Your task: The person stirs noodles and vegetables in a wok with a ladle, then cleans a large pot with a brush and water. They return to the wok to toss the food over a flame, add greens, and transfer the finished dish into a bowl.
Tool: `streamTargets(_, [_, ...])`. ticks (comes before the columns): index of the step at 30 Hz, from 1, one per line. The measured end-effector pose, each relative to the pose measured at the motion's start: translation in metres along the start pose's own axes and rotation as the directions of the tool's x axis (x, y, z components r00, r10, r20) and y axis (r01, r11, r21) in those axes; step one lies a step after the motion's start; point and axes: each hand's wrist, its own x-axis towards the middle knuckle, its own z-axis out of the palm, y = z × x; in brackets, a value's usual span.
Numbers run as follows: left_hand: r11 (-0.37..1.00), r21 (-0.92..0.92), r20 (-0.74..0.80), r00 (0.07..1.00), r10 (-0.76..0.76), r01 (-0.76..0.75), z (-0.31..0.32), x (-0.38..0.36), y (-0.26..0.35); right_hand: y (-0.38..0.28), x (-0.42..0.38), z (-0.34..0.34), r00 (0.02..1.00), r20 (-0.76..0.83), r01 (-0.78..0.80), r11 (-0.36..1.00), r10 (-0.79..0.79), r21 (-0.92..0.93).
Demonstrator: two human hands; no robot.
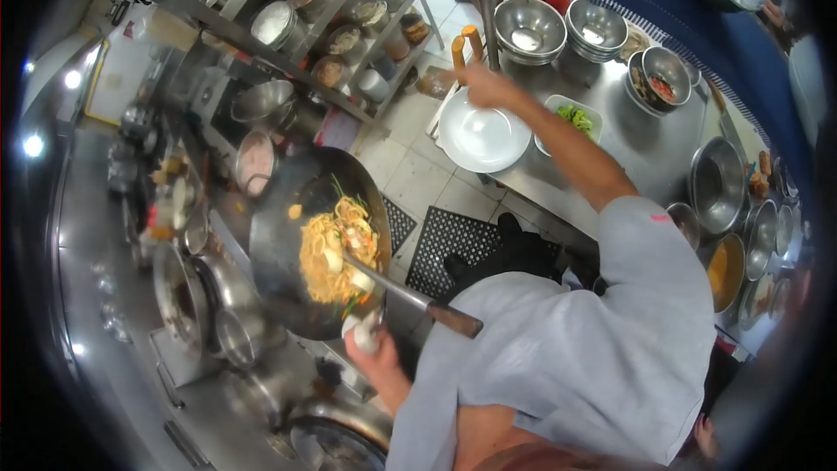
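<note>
My left hand (373,356) is closed around a white cloth (366,336) at the near edge of a large dark wok (283,244), where the handle would be hidden. In the wok lie noodles (324,266) with green vegetable strips and pale pieces. A ladle or spatula with a wooden handle end (455,320) rests in the noodles and leans over the rim, with no hand on it. My right arm stretches across to the steel table, and my right hand (488,87) grips the far rim of a white plate (485,135). Its fingers are slightly blurred.
Orange-handled tools (471,37) stand beside the plate. Behind it are a dish of green vegetables (575,118) and stacked steel bowls (530,28). A steel rack (336,30) holds containers. A black rubber mat (440,240) lies on the tiled floor.
</note>
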Motion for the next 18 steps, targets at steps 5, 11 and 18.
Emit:
streamTargets(5, [1.0,0.015,0.012,1.0,-0.004,0.004,0.003,0.017,-0.01,-0.134,-0.122,0.106,0.396,0.91,-0.803,0.435,-0.121,0.408])
streamTargets(11, [0.966,0.26,0.017,1.0,-0.024,0.019,-0.008,0.031,-0.025,-0.21,-0.164,0.127,0.427,0.904,-0.868,-0.292,-0.024,0.403])
streamTargets(18, [0.918,0.394,0.207,0.969,-0.138,0.046,0.007,0.031,-0.034,-0.228,-0.199,0.053,0.509,0.835,-0.779,-0.302,0.208,0.55])
